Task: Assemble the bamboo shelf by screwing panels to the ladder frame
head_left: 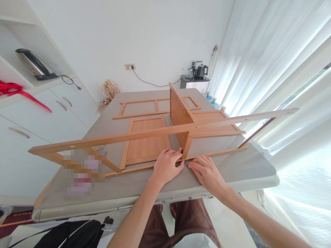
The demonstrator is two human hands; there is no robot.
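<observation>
A wooden frame (165, 130) stands on its edge along the near side of the table, with an upright wooden panel (181, 112) meeting it at the middle. At the panel's lower near corner, my left hand (167, 166) is closed around the joint with the frame's bottom rail (217, 152). Close beside it, my right hand (207, 173) pinches a small metal piece (186, 164) against that rail. Its exact kind is too small to make out. Behind the frame lies a flat wooden panel (147, 139).
More wooden parts lie on the grey table (248, 168): an open frame (144, 113), a small frame (191, 102) and another panel (214, 120). A blurred patch (80, 182) covers items at left. A black bag (69, 234) sits below the table edge.
</observation>
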